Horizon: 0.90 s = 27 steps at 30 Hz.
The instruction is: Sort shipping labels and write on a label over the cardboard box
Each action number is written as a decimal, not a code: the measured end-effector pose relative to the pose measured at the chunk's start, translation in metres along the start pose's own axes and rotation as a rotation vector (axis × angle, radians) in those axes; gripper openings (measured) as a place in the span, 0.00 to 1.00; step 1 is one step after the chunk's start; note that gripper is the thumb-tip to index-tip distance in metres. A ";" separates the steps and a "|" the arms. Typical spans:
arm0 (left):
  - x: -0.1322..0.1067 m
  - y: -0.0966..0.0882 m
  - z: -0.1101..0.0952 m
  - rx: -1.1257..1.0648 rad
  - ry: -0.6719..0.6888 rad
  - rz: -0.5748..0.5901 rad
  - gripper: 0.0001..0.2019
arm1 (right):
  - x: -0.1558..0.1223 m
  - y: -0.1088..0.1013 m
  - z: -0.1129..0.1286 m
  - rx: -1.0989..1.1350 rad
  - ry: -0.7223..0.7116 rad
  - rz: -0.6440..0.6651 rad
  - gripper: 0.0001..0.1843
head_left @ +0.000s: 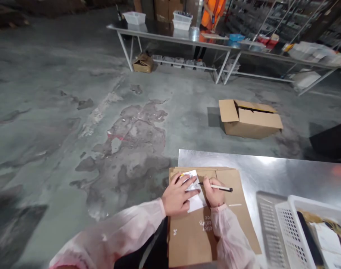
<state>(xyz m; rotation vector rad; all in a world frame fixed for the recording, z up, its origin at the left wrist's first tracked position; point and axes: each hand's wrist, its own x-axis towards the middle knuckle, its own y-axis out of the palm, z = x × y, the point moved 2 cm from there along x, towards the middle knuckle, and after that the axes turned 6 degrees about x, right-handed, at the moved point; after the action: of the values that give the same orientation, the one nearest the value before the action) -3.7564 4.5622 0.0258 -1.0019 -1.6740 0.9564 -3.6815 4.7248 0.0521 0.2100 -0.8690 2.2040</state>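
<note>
A stack of flattened cardboard boxes lies on the near corner of the metal table. On top of it is a white paper slip with some print near its upper end. My left hand rests on the slip, fingers spread and flat, covering part of it. Gripped in my right hand is a pen with a white barrel and a black end. Its dark tip points left and meets the slip's right side, as far as I can see.
Right of the cardboard, a white plastic basket holds packets on the metal table. An open cardboard box sits on the floor beyond. Farther back, a person in an orange vest stands behind a long table carrying bins.
</note>
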 end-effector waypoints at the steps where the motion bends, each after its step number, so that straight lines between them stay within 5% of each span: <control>1: 0.000 0.000 0.000 0.000 0.000 0.002 0.26 | 0.000 0.000 0.000 -0.001 -0.015 0.003 0.26; 27: -0.001 0.000 0.000 -0.016 0.005 0.000 0.28 | -0.001 0.000 -0.002 0.001 0.022 0.024 0.28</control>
<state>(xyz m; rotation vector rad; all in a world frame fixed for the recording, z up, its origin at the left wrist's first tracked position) -3.7558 4.5613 0.0254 -1.0135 -1.6797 0.9413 -3.6802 4.7257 0.0504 0.1758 -0.8627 2.2243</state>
